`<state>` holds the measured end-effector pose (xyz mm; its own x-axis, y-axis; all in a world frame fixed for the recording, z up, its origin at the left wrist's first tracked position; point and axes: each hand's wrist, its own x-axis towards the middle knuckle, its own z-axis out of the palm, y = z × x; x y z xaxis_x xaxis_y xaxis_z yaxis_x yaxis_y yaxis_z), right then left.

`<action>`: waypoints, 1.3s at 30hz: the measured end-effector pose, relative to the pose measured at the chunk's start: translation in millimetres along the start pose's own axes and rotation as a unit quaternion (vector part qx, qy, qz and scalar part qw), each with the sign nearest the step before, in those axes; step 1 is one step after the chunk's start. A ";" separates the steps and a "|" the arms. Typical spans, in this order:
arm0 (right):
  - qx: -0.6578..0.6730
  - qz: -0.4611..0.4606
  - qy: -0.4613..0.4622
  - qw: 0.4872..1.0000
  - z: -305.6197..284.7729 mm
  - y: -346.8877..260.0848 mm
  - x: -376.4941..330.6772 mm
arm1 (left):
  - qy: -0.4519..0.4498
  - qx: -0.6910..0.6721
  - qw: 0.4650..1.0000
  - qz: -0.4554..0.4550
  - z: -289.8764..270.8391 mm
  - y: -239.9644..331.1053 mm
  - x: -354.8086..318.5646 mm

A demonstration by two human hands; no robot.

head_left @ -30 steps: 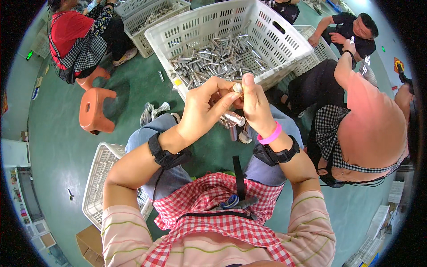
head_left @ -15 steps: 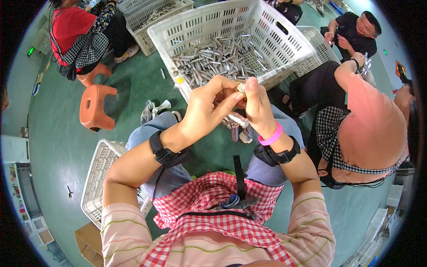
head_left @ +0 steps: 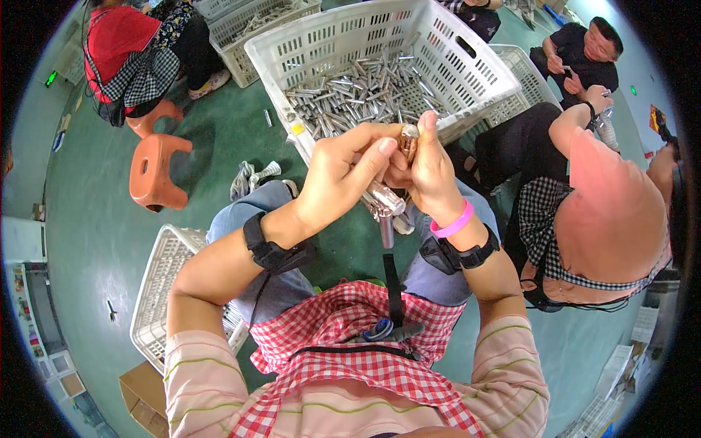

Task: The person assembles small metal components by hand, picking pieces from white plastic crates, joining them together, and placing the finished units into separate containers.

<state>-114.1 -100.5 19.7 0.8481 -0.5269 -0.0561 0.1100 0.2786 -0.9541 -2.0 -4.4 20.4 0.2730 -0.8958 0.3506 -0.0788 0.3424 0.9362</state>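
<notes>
Above my knees, my left hand [head_left: 347, 164] and my right hand [head_left: 432, 175] meet in front of the large crate. Between their fingers is a short, shiny metal tube [head_left: 409, 144] with a rounded, pale end pointing up. Left thumb and fingers pinch it from one side; the right fingers close on the other, with the right thumb raised beside it. Under the hands stick out several silver metal tubes [head_left: 385, 198], one hanging straight down; which hand holds them is hidden. A white slotted crate [head_left: 332, 44] just beyond contains a heap of similar tubes [head_left: 358, 95].
Left of me stand a white basket [head_left: 164, 274], a cardboard box [head_left: 144, 394] and an orange stool [head_left: 157, 171]. More crates [head_left: 511, 80] stand beyond. A person in pink [head_left: 610, 197] sits close on my right; others sit at far left [head_left: 124, 36] and far right [head_left: 584, 58].
My right hand has shifted slightly right and its thumb has lifted off, so more of the pinched tube shows. The tubes underneath have moved slightly left.
</notes>
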 end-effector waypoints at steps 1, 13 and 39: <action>0.012 -0.001 -0.008 1.000 -3.2 4.5 1.1 | 0.000 0.008 1.000 -0.024 -1.7 5.1 0.6; -0.104 -0.023 0.013 0.994 -2.0 3.2 -0.2 | -0.014 -0.072 0.995 -0.074 -7.1 7.7 4.4; -0.184 -0.104 -0.074 0.975 -6.1 -9.8 -4.3 | -0.052 0.029 0.998 -0.028 -9.5 0.6 3.1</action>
<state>-122.0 -105.9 27.5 0.8957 -0.4123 0.1663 0.1169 -0.1425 -0.9829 7.9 -4.3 21.9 0.1785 -0.9386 0.2953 -0.1232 0.2764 0.9531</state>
